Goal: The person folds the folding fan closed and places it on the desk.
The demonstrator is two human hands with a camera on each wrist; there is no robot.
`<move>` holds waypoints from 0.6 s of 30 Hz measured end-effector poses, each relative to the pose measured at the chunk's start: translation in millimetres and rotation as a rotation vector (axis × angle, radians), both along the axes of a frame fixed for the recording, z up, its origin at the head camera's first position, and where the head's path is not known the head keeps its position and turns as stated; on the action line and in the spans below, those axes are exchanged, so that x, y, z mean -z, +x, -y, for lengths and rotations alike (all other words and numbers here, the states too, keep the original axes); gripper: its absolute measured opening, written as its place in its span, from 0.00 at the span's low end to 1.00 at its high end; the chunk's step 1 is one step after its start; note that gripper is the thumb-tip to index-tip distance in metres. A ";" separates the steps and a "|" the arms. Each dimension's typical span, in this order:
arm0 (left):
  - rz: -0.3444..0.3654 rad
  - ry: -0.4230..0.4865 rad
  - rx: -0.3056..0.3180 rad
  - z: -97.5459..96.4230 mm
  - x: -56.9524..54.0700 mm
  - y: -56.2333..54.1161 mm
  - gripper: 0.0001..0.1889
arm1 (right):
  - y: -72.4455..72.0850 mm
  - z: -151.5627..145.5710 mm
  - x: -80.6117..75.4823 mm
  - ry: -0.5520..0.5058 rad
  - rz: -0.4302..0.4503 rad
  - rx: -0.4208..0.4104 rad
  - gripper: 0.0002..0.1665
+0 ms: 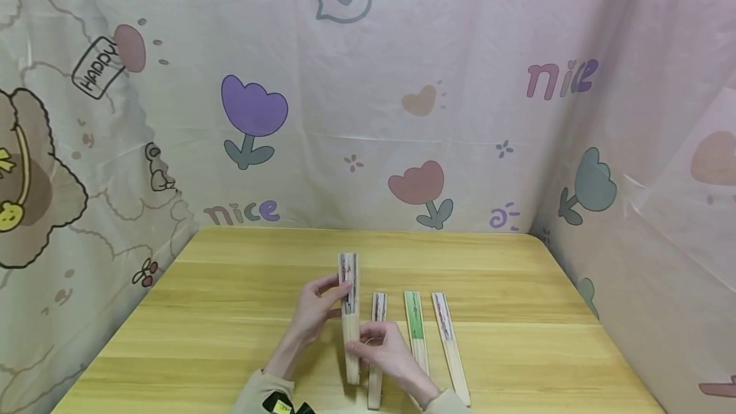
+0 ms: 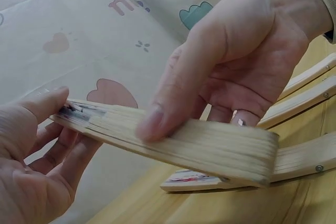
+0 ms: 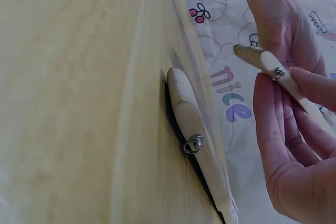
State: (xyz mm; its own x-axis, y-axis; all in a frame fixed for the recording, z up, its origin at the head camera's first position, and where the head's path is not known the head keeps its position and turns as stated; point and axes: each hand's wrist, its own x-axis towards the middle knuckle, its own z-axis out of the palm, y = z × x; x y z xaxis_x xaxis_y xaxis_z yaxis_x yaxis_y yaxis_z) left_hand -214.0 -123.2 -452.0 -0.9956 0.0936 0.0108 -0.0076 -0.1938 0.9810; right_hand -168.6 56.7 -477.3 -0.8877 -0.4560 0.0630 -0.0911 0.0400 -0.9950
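A folded folding fan (image 1: pixel 351 328) with pale wooden ribs is held up off the table, slightly tilted. My left hand (image 1: pixel 313 308) pinches its patterned upper part, thumb in front and fingers behind. Lower down, my right hand (image 1: pixel 391 350) grips the bare wooden ribs between thumb and fingers. In the left wrist view, the right thumb (image 2: pixel 155 121) lies across the ribs. A metal rivet with a ring (image 3: pixel 278 72) shows at the fan's wooden end in the right wrist view.
Three more folded fans lie on the wooden table (image 1: pixel 230 312): a patterned fan (image 1: pixel 378 305) beside the held one, a green fan (image 1: pixel 414 315), and another patterned fan (image 1: pixel 444 318) furthest right. A printed cloth (image 1: pixel 345 82) hangs behind and along both sides.
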 end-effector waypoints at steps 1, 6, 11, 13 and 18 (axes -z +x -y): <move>-0.007 -0.012 -0.003 -0.5 -0.7 -0.1 0.23 | 0.1 0.0 -0.3 0.008 -0.004 0.006 0.15; -0.022 -0.046 -0.008 -1.7 -3.8 0.1 0.22 | -0.1 -0.5 -1.2 0.027 -0.006 0.022 0.14; -0.010 -0.052 -0.007 -2.1 -5.4 1.2 0.21 | -0.5 -0.6 -0.5 0.025 0.013 0.017 0.16; -0.004 -0.051 -0.013 -2.3 -5.3 1.4 0.21 | -0.5 -0.4 0.3 0.021 0.017 0.012 0.16; 0.010 -0.047 -0.024 -2.9 -4.6 0.9 0.21 | -0.5 -0.2 1.3 0.009 0.026 0.011 0.16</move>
